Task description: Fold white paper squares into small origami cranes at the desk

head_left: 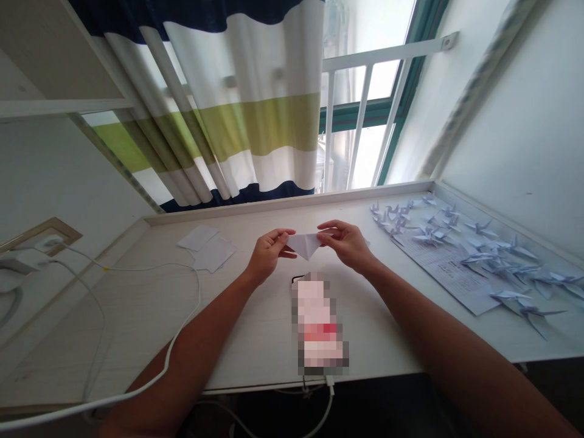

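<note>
Many paper birds (434, 234) at right appear finished, I find. One part-folded paper (303, 244), pinched at its ends by left hand (268, 253) and right hand (345, 243) over the desk (250, 328), I judge incomplete; flat sheets (213, 253) at left look unfolded.

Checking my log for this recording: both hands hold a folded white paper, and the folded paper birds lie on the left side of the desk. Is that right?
Not quite: the head view shows the folded paper birds on the right side of the desk. The left hand and right hand do hold the folded white paper.
</note>
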Demonstrator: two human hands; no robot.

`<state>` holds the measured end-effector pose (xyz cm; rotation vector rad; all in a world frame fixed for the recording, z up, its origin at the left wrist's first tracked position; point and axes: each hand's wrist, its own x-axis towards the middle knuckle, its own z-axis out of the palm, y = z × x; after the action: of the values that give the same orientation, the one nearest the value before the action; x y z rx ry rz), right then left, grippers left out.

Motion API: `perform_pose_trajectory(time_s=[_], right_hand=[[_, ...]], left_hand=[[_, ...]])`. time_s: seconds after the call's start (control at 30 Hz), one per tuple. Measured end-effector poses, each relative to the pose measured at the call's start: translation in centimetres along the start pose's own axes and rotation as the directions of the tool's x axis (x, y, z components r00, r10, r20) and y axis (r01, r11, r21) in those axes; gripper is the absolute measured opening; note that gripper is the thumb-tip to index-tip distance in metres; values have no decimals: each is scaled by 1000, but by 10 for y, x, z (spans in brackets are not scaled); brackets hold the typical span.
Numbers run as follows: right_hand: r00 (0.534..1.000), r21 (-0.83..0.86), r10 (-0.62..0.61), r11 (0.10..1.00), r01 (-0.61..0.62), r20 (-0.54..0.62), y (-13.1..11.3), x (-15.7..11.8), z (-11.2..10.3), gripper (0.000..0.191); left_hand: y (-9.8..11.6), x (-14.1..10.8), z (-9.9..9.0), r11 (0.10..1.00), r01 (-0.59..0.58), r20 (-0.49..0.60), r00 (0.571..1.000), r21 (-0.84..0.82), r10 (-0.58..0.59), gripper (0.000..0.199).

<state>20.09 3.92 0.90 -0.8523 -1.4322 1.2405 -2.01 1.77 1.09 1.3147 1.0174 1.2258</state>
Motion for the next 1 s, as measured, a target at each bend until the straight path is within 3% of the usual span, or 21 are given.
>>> perform_pose_trajectory(time_s=[0.3,0.53,0.73,1.0], right_hand=[[1000,-15,-22,1000,23,7,2,0,0,39],[999,-62,-31,998,32,17,-1,0,-1,33],[991,-171,-102,978,116,85,-10,-5,0,27],[991,-251,-118,959,131,68,-7,-5,0,31]], left_hand=[[-4,2,1,997,-3,-12,1000,-71,2,48],[-5,3,2,999,-29,-26,999,-26,28,48],[-2,0,3,997,-20,-69,997,-72,15,44],[-2,-1,4,999,-37,-48,998,-34,35,42]])
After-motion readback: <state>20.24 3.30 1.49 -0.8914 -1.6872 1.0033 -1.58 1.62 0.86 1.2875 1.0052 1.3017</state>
